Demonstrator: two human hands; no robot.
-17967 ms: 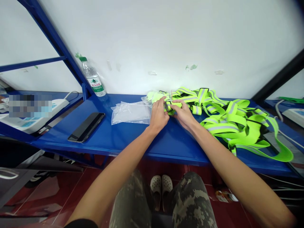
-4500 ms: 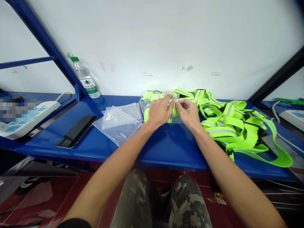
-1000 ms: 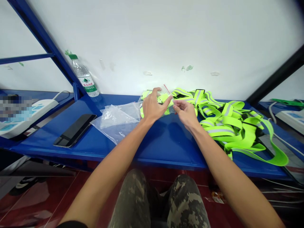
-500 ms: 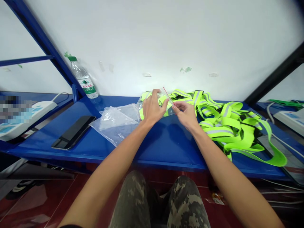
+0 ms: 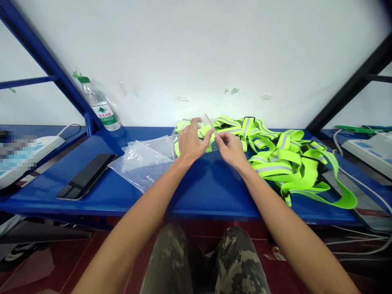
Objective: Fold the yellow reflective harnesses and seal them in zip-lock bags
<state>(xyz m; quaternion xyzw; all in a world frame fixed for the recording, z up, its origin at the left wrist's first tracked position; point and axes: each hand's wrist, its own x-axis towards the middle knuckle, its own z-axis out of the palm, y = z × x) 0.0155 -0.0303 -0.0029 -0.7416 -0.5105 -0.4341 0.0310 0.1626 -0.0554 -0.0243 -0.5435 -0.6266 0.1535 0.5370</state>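
Observation:
A clear zip-lock bag point(image 5: 209, 143) with a red seal strip lies under my hands near the back of the blue table. Yellow-green reflective strap shows through or beside its film. My right hand point(image 5: 231, 150) pinches the sealing edge between thumb and fingertips. My left hand point(image 5: 192, 141) is curved over the bag's left part, gripping it, thumb near the strip and fingers towards the wall. To the right is a tangled heap of yellow-green reflective straps point(image 5: 283, 168) with grey stripes and black buckles. Several flat clear bags point(image 5: 142, 161) lie left of my left hand.
A black phone point(image 5: 87, 176) lies on the table's point(image 5: 202, 192) left side. Behind it a water bottle point(image 5: 102, 107) leans by the wall and blue frame. White power strips point(image 5: 372, 154) sit at both sides, with cables on the right.
The view has shifted slightly, so most things appear a little further left. Both hands keep their hold on the bag, the right one still at its sealing edge.

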